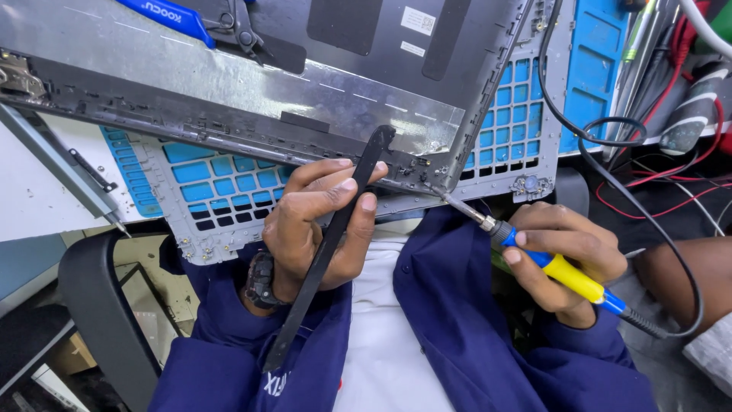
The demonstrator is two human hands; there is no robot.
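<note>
My left hand [316, 225] grips a long, thin black plastic strip [305, 301] that runs from the lap up to the edge of a grey laptop lid [252, 84]. My right hand [564, 259] holds a soldering iron [568, 271] with a blue and yellow handle. Its metal tip [450, 200] touches the lower right corner of the lid's dark frame. The lid lies inner side up on a blue and grey work mat [229, 183]. A dark watch sits on my left wrist.
Blue-handled pliers [202, 21] rest on the lid at the top. Black and red cables [648, 152] loop at the right, beside another person's forearm [686, 267]. A black chair armrest [99, 305] curves at the lower left. A silver metal bar [57, 164] lies at left.
</note>
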